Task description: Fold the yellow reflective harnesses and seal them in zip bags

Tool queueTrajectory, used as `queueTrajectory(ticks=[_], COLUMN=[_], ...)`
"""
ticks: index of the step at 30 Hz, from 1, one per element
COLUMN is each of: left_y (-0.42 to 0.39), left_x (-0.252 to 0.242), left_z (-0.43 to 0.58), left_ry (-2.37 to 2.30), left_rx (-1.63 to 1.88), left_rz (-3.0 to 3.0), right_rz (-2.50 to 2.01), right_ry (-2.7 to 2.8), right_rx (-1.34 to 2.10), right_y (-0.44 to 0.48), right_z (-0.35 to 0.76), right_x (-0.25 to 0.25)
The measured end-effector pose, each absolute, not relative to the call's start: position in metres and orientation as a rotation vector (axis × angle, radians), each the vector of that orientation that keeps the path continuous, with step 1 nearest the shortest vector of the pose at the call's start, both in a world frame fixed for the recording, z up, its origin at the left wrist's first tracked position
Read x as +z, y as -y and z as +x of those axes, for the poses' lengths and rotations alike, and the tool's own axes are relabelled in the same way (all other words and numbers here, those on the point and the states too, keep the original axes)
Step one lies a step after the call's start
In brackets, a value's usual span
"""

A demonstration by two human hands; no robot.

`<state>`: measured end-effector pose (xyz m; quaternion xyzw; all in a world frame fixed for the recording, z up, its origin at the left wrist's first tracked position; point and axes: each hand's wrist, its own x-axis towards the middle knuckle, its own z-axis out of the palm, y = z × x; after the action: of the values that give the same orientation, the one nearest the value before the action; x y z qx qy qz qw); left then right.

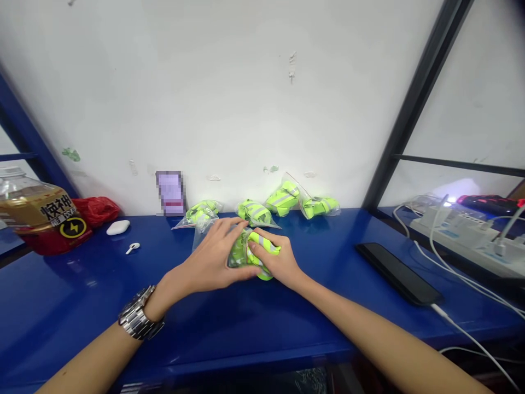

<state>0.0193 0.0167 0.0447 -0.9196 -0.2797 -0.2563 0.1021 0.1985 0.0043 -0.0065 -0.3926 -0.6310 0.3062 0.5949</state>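
Note:
A folded neon-yellow reflective vest [266, 244] with grey stripes is in my right hand [281, 257], whose fingers are wrapped around it. Its far part sits inside a clear plastic bag [199, 235]. My left hand [217, 251] curves around the bag from the left, thumb at the near side and fingers over the top. Between the two hands the green material shows through the film. The left palm hides much of the bag and its opening. A metal watch [141, 314] is on my left wrist.
Several bagged yellow vests [256, 212] lie along the wall. A phone [171, 192] leans there. On the left are a large bottle [41, 213], a red bag [96, 210], a white earbud case [118, 227] and an earbud [132, 248]. A charging black phone [397, 272] and power strip [463, 235] are right.

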Motion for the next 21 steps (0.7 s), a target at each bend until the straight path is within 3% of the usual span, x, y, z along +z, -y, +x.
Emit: queueTrajectory(ticks=[3,15,21], left_y=[-0.015,-0.007,-0.008], left_x=[0.047,0.046,0.045], left_z=[0.021,0.026,0.024], left_ry=[0.952,1.289,1.158], left_rx=[-0.888,-0.632,-0.653], left_rz=[-2.643,-2.7,-2.853], right_rz=[-0.914,-0.896,-0.893], right_ry=[1.518,1.601,1.647], right_rx=[0.649,0.634,0.643], right_y=[-0.004,0.004,0.006], right_z=[0.198,0.2,0.199], right_x=[-0.007,-0.006,-0.005])
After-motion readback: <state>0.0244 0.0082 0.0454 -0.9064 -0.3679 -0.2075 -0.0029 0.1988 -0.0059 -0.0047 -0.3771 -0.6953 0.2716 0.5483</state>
